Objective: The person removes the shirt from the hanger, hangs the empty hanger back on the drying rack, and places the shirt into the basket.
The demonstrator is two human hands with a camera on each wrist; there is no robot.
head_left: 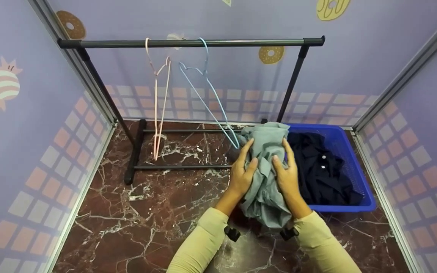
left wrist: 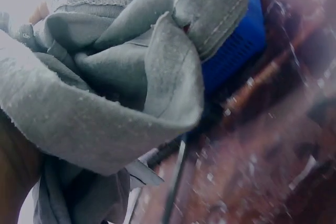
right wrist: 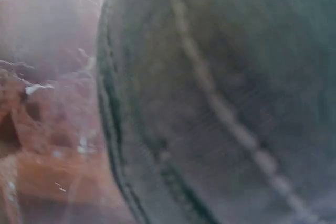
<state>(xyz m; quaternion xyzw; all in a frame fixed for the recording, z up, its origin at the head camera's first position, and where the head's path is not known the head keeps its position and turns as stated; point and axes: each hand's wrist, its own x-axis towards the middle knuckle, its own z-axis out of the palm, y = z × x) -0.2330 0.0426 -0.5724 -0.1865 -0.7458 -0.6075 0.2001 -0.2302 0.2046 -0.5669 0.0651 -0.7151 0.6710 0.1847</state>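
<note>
A bunched grey-green garment (head_left: 266, 170) hangs between both hands, in front of the clothes rack. My left hand (head_left: 242, 172) grips its left side, thumb on top and fingers along the edge. From the other side my right hand (head_left: 287, 175) holds it the same way. In the left wrist view a stitched band of the garment (left wrist: 173, 72) curls open, with a small slit near its end. Seamed cloth of the garment (right wrist: 210, 103) fills most of the right wrist view, blurred, and the hand does not show there.
A blue plastic basket (head_left: 370, 203) with dark navy clothing (head_left: 319, 170) in it stands at the right. On the black clothes rack (head_left: 241, 43) hang a pink hanger (head_left: 156, 110) and a blue hanger (head_left: 214, 91). Patterned walls enclose the dark red marbled floor (head_left: 127, 223).
</note>
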